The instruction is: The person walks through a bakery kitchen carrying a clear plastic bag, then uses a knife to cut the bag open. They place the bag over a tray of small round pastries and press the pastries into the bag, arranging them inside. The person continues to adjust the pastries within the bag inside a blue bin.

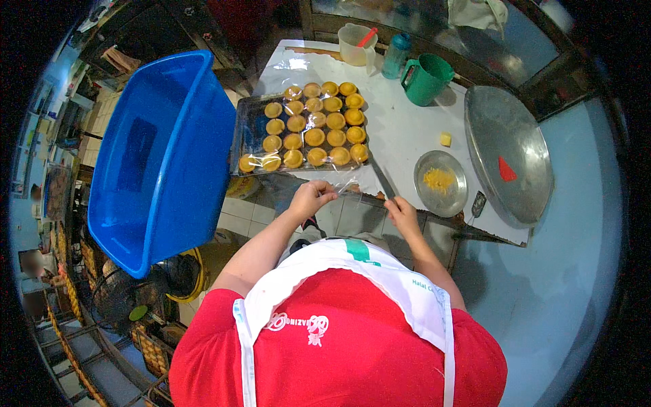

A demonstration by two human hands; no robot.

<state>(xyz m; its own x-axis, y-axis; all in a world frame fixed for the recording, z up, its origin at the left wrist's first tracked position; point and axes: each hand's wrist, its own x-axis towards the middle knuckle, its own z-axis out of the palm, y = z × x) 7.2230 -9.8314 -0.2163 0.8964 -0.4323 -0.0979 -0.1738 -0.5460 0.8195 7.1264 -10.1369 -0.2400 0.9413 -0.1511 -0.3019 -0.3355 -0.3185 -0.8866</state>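
Small round golden tarts (314, 137) stand in rows on a dark baking tray (244, 139) at the table's left. Shiny clear plastic film (349, 184) lies over part of them and hangs past the table's near edge. My left hand (313, 199) is closed, its fingertips pinching the film's edge just in front of the tray. In my right hand (405, 216) is a knife (385, 180), gripped by the handle. Its long blade points away from me, close to the tray's right corner.
A large blue plastic tub (196, 156) stands left of the table. To the right are a metal plate (422, 183) of grated yellow food, a yellow block (445, 139) and a big oval metal tray (536, 163). A green jug (427, 80), bottle (397, 55) and clear jug (356, 46) line the back.
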